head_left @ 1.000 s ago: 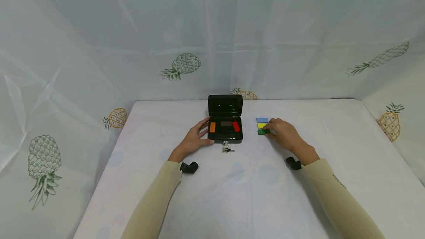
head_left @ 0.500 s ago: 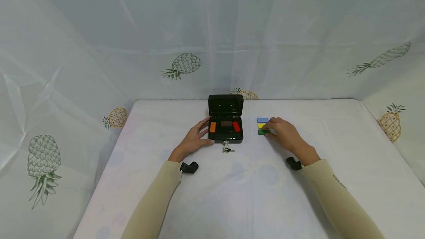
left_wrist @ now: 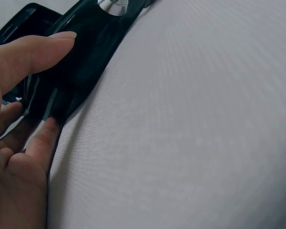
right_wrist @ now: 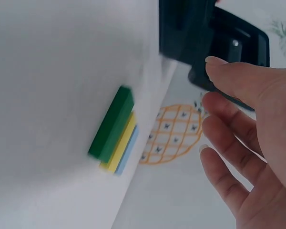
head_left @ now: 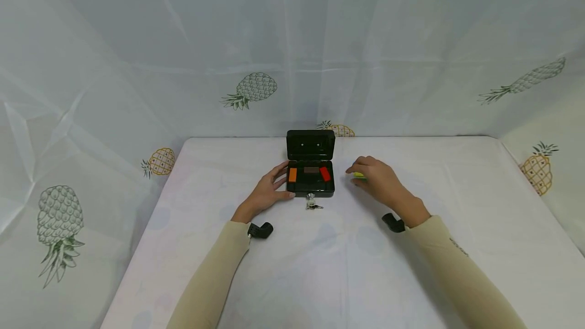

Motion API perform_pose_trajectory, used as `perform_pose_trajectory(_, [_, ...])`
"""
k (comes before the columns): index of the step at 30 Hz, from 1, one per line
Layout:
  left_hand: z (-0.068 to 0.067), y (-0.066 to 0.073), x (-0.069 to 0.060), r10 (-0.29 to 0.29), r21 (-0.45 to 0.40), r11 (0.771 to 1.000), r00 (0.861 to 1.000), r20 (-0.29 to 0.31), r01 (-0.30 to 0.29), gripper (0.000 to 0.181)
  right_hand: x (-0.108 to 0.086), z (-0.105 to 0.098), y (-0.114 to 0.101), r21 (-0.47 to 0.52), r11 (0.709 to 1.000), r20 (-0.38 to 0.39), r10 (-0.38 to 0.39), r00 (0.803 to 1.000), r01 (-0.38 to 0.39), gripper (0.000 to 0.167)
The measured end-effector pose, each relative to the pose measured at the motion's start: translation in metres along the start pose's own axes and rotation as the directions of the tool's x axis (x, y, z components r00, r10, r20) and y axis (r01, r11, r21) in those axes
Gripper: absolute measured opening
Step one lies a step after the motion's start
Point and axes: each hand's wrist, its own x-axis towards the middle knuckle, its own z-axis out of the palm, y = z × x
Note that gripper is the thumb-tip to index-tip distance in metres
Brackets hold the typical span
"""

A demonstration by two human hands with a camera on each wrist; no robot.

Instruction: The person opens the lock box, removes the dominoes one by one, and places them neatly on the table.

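Observation:
An open black cash box [head_left: 311,187] stands at the far middle of the table, lid raised. Inside lie an orange block [head_left: 292,174], a brown block [head_left: 312,170] and a red block [head_left: 325,174]. My left hand [head_left: 265,196] rests against the box's left side, thumb at the front corner and fingers extended. To the right of the box, my right hand [head_left: 380,181] hovers, fingers apart and holding nothing. Beneath it in the right wrist view are a green block [right_wrist: 112,126], a yellow block [right_wrist: 121,143] and a blue block [right_wrist: 127,150], side by side; the hand mostly hides them in the head view.
Keys [head_left: 314,207] hang from the lock at the box's front. A white cloth covers the table [head_left: 311,268]. Behind it hangs a pale sheet [head_left: 388,55] printed with pineapples, close to the table's back edge.
My right hand has lifted off the coloured blocks and shifted left toward the box, now hiding most of them from the head view. My left hand and the box have stayed put.

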Motion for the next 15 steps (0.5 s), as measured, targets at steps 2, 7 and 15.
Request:
perform_pose_trajectory(2, [0.0, 0.001, 0.0, -0.002, -0.005, 1.0, 1.0, -0.001, 0.002, 0.099, 0.004, 0.001, -0.005, 0.004, 1.0, -0.003, -0.018, 1.0, 0.018, 0.026])
perform_pose_trajectory(7, [0.0, 0.001, 0.0, -0.01, -0.017, 1.0, 1.0, -0.003, 0.01, 0.099, 0.016, 0.005, -0.017, 0.006, 0.998, -0.003, -0.055, 0.998, 0.055, 0.026])
perform_pose_trajectory(15, [-0.001, -0.002, 0.001, -0.01, -0.027, 1.0, 1.0, -0.004, 0.01, 0.099, 0.035, 0.012, -0.037, 0.007, 0.996, 0.046, -0.09, 0.995, 0.09, 0.026])
